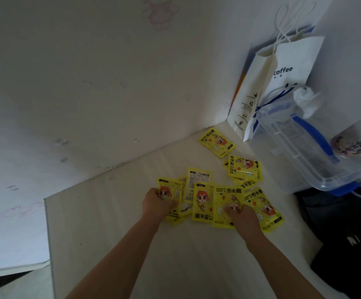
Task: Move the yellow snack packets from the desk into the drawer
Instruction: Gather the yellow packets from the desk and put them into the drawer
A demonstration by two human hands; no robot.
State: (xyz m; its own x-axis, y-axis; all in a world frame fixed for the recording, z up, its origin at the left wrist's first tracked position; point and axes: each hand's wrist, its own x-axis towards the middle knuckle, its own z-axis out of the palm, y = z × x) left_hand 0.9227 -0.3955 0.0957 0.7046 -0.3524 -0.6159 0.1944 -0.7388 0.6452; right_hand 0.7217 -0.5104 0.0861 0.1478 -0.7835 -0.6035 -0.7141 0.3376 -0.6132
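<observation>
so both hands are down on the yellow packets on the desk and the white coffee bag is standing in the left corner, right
Not quite. The head view shows the white coffee bag standing in the right corner, against the wall behind the clear storage box. The rest holds: the left hand and the right hand are both down on the yellow packets on the desk.

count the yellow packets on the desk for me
About 9, possibly more hidden in overlaps: one near the corner, three stacked by the bin, two under the left hand, one pale side up, one central, two by the right hand.
</observation>
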